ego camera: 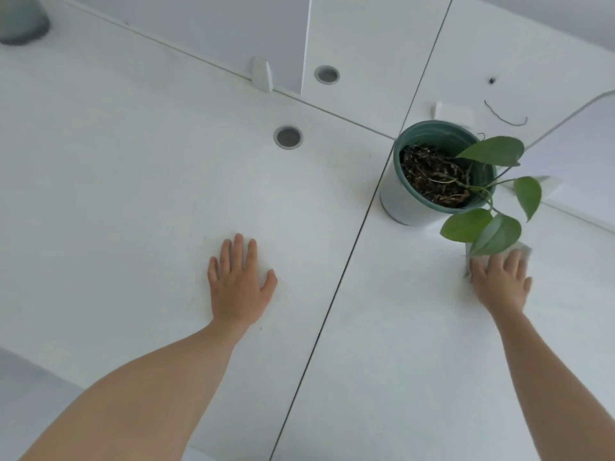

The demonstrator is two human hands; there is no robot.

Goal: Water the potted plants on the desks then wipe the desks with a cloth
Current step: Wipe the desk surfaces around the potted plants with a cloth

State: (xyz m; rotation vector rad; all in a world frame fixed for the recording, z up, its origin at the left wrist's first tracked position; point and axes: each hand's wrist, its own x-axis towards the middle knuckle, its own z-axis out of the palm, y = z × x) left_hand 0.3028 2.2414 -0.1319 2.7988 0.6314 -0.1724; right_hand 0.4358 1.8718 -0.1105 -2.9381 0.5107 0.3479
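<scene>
Wiping step, judged from the layout: right hand (499, 281) lies palm-down with fingers spread on a pale cloth (524, 250), lower right of centre in the frame, pressing it flat onto the white counter (382, 344). Only the cloth's edges show, past the fingertips and by the thumb side; it looks thin, white to light grey, nearly the same tone as the surface. Left hand (238, 281) is flat and spread on the counter at centre-left, holding nothing, likely bracing.

To do it well: keep the palm fully over the cloth so it doesn't bunch, and sweep in overlapping passes. Mind the trailing leaves (482, 229), which hang just above the cloth and the right fingers. Go under or around them, or the stem may get dragged. The area beside the pot's base probably needs the pot lifted or shifted. The dark seam (336, 287) between the two counter panels may catch grit, so run along it.

Potted plant: green pot (412, 201) with a paler outer wall, right of centre, standing upright just right of the seam. Dark soil (429, 174) with dry roots and twigs on top; can't tell if it's wet. A few broad green leaves lean toward the lower right.

Two round cable grommets (288, 137) sit in the upper middle.
</scene>
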